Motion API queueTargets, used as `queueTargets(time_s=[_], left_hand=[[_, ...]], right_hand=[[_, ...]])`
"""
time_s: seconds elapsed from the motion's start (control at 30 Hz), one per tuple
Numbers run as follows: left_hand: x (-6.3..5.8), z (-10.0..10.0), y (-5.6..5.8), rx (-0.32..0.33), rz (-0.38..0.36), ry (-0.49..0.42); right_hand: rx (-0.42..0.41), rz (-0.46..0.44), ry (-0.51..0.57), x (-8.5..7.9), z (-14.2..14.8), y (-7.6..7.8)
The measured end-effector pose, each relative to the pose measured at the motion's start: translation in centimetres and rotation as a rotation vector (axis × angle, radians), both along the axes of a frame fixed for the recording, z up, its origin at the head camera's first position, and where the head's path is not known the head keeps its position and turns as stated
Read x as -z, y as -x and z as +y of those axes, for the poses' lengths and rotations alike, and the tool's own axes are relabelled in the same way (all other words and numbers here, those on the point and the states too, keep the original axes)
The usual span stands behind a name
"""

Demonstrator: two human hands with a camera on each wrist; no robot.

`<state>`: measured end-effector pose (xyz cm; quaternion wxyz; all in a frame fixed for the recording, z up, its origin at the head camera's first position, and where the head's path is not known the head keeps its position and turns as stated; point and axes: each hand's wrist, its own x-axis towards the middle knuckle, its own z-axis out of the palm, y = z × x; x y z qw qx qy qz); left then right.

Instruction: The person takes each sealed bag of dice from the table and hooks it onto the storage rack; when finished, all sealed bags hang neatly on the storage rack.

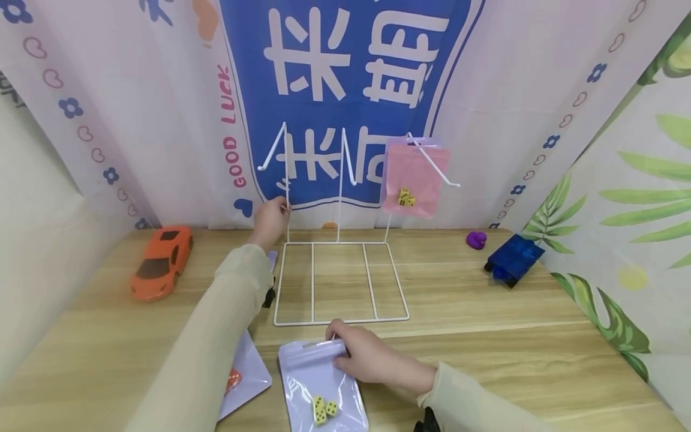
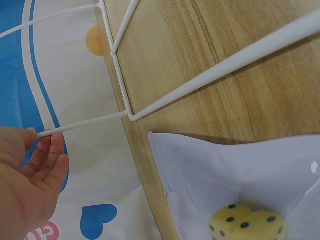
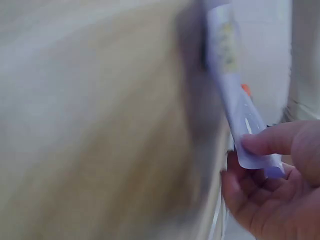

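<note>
A white wire rack (image 1: pixel 341 242) stands on the table with three hooks at its top. My left hand (image 1: pixel 272 222) pinches the rack's left upright between thumb and fingers, as the left wrist view also shows. In my right hand (image 1: pixel 367 354) is the top corner of a lilac zip bag (image 1: pixel 310 375), held between thumb and fingers. Yellow dice (image 1: pixel 322 410) show through that bag's clear front. From the rack's right hook hangs a pink bag (image 1: pixel 418 168) with yellow dice, in front of a lilac one. The right wrist view is blurred.
Partly under my left arm lies another lilac bag (image 1: pixel 252 372) with something red inside. An orange toy car (image 1: pixel 162 262) stands at the left. A purple toy duck (image 1: pixel 477 240) and a blue toy vehicle (image 1: pixel 514 259) sit at the right. A printed curtain (image 1: pixel 183 120) hangs behind.
</note>
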<state>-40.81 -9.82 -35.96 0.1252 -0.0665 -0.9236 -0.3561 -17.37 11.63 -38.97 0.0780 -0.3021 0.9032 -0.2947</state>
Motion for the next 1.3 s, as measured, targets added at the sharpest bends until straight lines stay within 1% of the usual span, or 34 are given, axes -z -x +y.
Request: queueTargets(time_s=[0.07,0.13,0.3,0.4,0.43,0.5,0.57,0.67,0.77,0.87,0.93,1.03,1.13,1.3], left_hand=[[0.1,0.0,0.1,0.002,0.003,0.002],[0.1,0.0,0.1,0.002,0.001,0.001],[-0.1,0.1,-0.2,-0.003,-0.004,-0.002],[-0.2,0.1,-0.3,-0.001,-0.020,-0.004],[-0.2,0.1,-0.3,0.002,-0.025,0.000],[-0.1,0.1,-0.3,0.007,-0.035,0.000],[0.0,0.1,-0.3,0.007,-0.040,-0.002],[0.0,0.0,-0.3,-0.003,-0.023,0.010],[-0.1,0.0,-0.3,-0.006,-0.012,0.014],[-0.2,0.1,-0.3,-0.002,-0.014,0.013],[-0.2,0.1,-0.3,0.000,-0.016,0.010],[-0.1,0.1,-0.2,0.004,-0.022,0.006],[-0.1,0.1,-0.2,0.004,-0.020,0.007],[-0.1,0.1,-0.3,-0.002,0.000,0.009]], right_hand=[[0.010,-0.068,0.104,-0.5,0.4,0.3],[0.002,-0.116,0.181,-1.2,0.8,0.5],[-0.016,-0.212,0.322,-3.6,2.0,0.6],[-0.024,-0.231,0.391,-5.1,2.7,0.7],[-0.020,-0.225,0.403,-5.7,2.9,0.7],[-0.017,-0.178,0.433,-7.0,3.4,1.0],[0.015,-0.114,0.456,-8.6,3.8,1.3],[0.092,-0.051,0.533,-11.6,4.3,1.9],[0.183,-0.026,0.633,-14.6,4.4,2.6],[0.246,-0.030,0.726,-16.6,4.3,3.5],[0.273,-0.049,0.768,-17.3,4.0,4.2],[0.307,-0.078,0.805,-17.8,3.6,5.1],[0.325,-0.089,0.826,-17.7,3.2,5.7],[0.366,-0.067,0.815,-17.3,2.8,6.4]])
